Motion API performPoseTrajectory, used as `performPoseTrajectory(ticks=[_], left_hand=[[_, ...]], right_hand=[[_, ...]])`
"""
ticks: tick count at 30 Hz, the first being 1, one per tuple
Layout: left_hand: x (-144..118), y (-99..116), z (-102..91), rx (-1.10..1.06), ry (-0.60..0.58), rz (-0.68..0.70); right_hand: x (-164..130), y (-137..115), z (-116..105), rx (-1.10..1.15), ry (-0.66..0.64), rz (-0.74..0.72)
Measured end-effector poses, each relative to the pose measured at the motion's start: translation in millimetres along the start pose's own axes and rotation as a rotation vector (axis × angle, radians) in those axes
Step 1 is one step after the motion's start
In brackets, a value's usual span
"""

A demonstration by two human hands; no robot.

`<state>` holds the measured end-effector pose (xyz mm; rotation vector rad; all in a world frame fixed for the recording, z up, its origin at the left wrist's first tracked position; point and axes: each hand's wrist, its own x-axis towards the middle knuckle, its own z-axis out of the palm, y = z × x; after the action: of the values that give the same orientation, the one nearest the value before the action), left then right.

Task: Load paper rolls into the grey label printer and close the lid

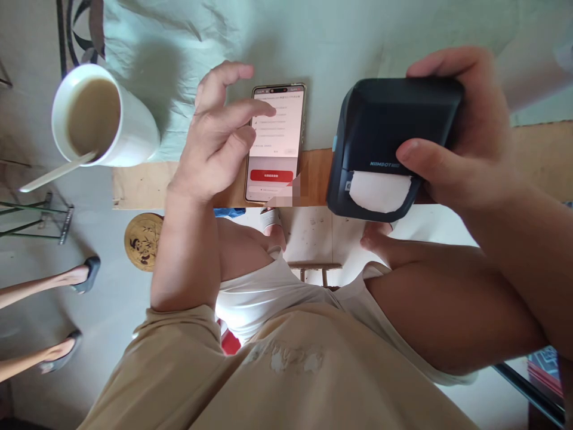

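Observation:
My left hand (pixel 217 140) hovers over a smartphone (pixel 277 143) that lies on the table edge, its fingers spread and the index fingertip touching or just above the lit screen. The screen shows a white page with a red button. My right hand (pixel 461 137) grips a dark blue portable label printer (pixel 385 128), fingers over its top and the thumb on its front. A strip of white paper (pixel 379 191) sticks out of the printer's slot.
A white cup (pixel 134 128) of milky brown drink with a pale spoon (pixel 56 172) stands at the left on a pale green cloth (pixel 188 42). The wooden table edge (pixel 143 185) runs below. Another person's legs and shoes (pixel 85 275) are at left on the floor.

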<state>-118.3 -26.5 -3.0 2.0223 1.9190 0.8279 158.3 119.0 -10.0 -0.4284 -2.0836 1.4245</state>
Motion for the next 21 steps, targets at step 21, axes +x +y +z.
performPoseTrajectory(ticks=[21], left_hand=[[17, -60, 9.5, -0.230, -0.129, 0.280]], right_hand=[[1, 1, 0, 0.010, -0.006, -0.007]])
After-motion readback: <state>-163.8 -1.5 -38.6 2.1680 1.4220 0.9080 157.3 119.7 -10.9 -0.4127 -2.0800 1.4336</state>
